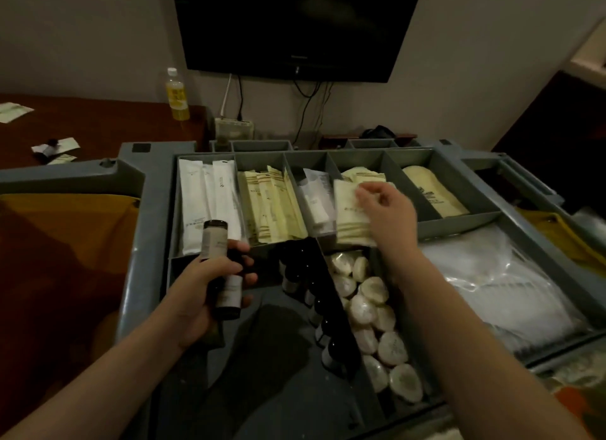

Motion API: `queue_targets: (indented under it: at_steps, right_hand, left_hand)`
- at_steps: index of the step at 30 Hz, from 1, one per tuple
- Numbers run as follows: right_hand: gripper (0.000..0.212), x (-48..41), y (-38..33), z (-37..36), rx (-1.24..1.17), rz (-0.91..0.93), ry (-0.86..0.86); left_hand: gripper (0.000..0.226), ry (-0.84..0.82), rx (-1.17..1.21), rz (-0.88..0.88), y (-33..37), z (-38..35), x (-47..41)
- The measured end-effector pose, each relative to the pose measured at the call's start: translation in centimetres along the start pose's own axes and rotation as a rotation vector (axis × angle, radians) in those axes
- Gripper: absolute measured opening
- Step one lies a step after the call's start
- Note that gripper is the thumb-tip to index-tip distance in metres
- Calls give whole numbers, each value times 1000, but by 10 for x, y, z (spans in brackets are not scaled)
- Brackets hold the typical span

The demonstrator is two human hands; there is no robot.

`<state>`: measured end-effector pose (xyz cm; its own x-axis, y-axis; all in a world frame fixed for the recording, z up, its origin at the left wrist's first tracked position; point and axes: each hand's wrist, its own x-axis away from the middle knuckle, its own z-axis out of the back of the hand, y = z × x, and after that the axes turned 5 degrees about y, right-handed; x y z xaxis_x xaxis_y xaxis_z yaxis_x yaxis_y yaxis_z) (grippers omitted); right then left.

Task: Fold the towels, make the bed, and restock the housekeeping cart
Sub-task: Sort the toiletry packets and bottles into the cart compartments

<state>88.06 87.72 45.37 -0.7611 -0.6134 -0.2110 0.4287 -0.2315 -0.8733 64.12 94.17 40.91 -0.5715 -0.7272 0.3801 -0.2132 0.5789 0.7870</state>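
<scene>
My left hand grips bottles, probably rigid and slick; my right hand pinches sachets, seemingly limp and light.

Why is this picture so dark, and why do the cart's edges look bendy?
Head view: the room is dimly lit, so the black wall television shows no detail; the wide-angle lens bows the rim of the grey plastic cart tray; the right hand at the cream paper packets is blurred; the small dark bottles gripped by the left hand blend into shadow; the clear plastic bags catch glare.
</scene>
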Motion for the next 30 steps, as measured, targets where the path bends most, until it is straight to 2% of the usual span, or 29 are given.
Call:
queue_targets:
  at_steps: [3, 6, 9, 11, 13, 15, 19, 21, 23, 27, 30]
  right_hand:
    - [30, -48, 30, 10, 132, -151, 71]
    - [45, -79, 50, 10, 141, -291, -29]
    - [57, -82, 56, 12, 566, -171, -167]
    - [48, -71, 44, 13, 727, 3, -99]
    - [34, -53, 24, 8, 637, 114, -115]
    - [26, -27, 2, -4, 446, 211, -255]
    - [26, 33, -38, -31, 219, 388, -487]
    - [35, 54, -41, -42, 182, 423, -568]
    - [48, 67, -39, -51, 171, 437, -652]
    - [74, 74, -39, -55, 68, 313, -744]
    - [89, 77, -39, -54, 191, 395, -738]
  left_hand:
    - [38, -6, -38, 6, -3, -9, -1]
    - [33, -28, -77, 13, -3, -19, -2]
    - [21, -16, -70, 40, -2, -26, -5]
    - [19, 15, -31, 66, 0, -32, -8]
    - [20, 29, -25, 80, 1, -37, -10]
    - [19, 25, -70, 70, -1, -43, -9]
    - [11, 28, -211, 17, -4, -47, -4]
    - [11, 46, -202, -9, -3, -46, -1]
    - [23, 69, -203, -21, 0, -46, 1]
    - [21, 21, -276, -18, 5, -47, 7]
    - [20, 20, -150, -26, 5, -44, 5]
